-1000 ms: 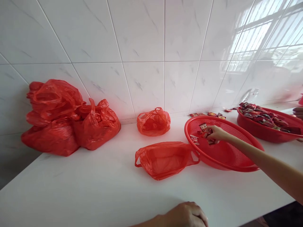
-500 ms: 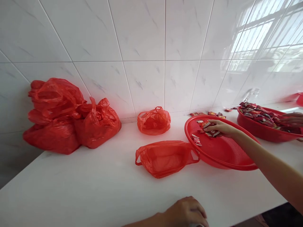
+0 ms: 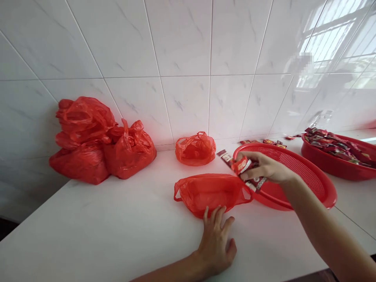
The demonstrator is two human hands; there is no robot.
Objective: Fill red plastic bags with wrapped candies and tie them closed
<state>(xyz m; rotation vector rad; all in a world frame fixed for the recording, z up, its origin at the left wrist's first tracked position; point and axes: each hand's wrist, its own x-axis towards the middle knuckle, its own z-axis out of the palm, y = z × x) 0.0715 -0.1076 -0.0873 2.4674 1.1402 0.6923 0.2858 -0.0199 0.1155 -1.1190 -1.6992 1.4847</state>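
Your right hand [image 3: 266,167] lifted its gripped small, flat, red-and-brown wrapped packets [image 3: 242,165] to the 9 o'clock rim of the round red perforated plastic basket [image 3: 298,159]. Your left hand [image 3: 216,243], fingers spread, advanced to the 6 o'clock edge of the thin red plastic bag [image 3: 210,192], grouping both hands there. The protruding packet [image 3: 225,156] pointed toward 10 o'clock, long axis 10-to-4.
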